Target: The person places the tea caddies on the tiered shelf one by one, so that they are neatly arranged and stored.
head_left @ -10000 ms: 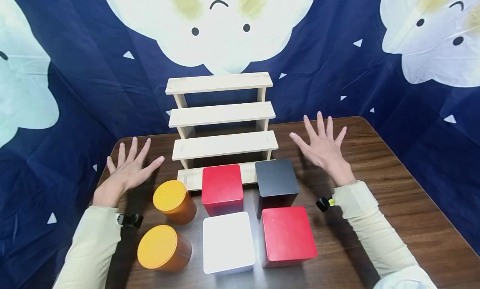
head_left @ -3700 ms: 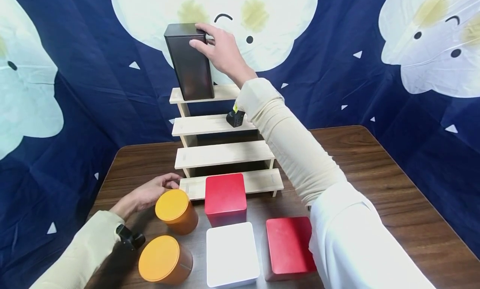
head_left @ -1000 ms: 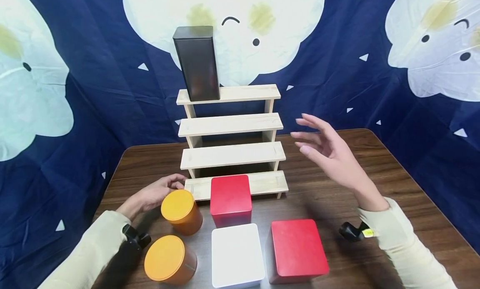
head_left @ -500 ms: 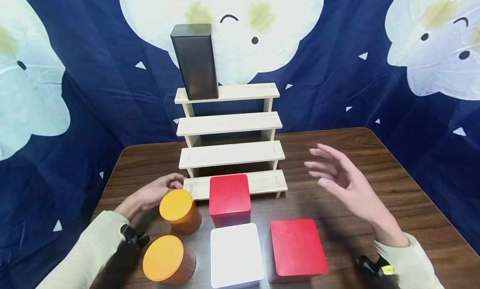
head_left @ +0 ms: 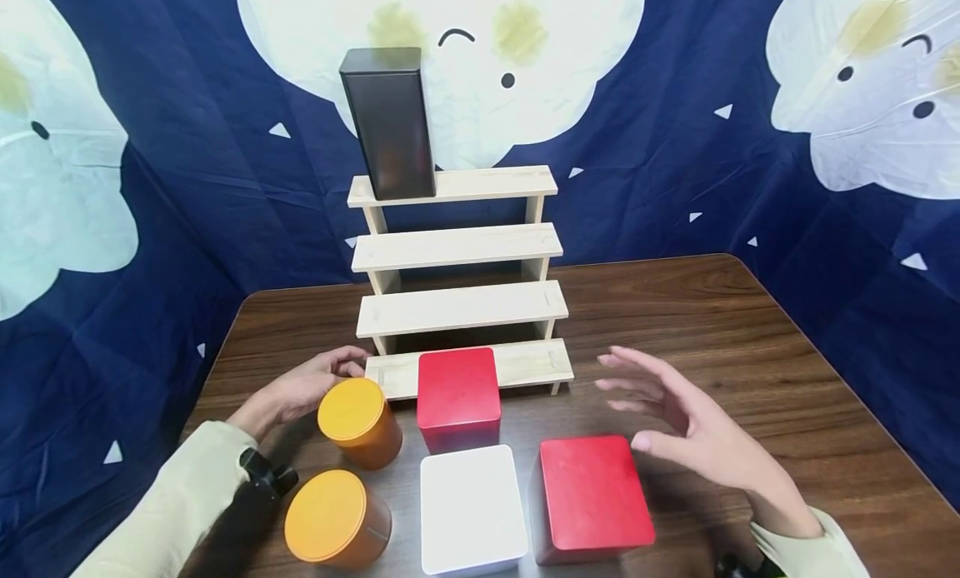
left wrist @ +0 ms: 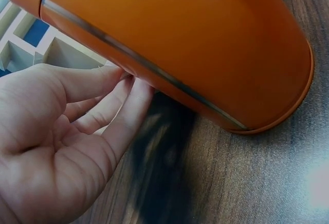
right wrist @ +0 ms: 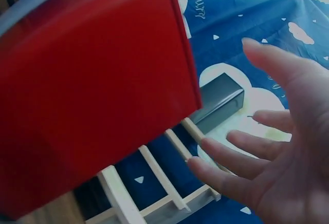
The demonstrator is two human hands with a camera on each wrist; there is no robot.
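My left hand (head_left: 306, 385) is at the left end of the bottom step of a pale wooden step shelf (head_left: 463, 306), behind an orange round canister (head_left: 360, 424). In the left wrist view, thumb and fingertips pinch together at the shelf's end, partly hidden by that canister (left wrist: 195, 44). My right hand (head_left: 701, 428) hovers empty, fingers spread and slightly bent, just right of the front red square tin (head_left: 596, 493). The right wrist view shows a red tin (right wrist: 97, 85) beside its fingers. A tall black tin (head_left: 392, 128) stands upright on the top step's left end.
Another orange canister (head_left: 336, 520) stands at front left. A white square tin (head_left: 472, 507) is in the front middle, with a second red tin (head_left: 459, 395) behind it, before the bottom step. A blue cloth (head_left: 660, 170) with clouds hangs behind the brown table (head_left: 712, 311).
The black tin has gone from the table to the top step, carried by my right hand, which has let go and come down beside the front red tin. My left hand has moved to the shelf.
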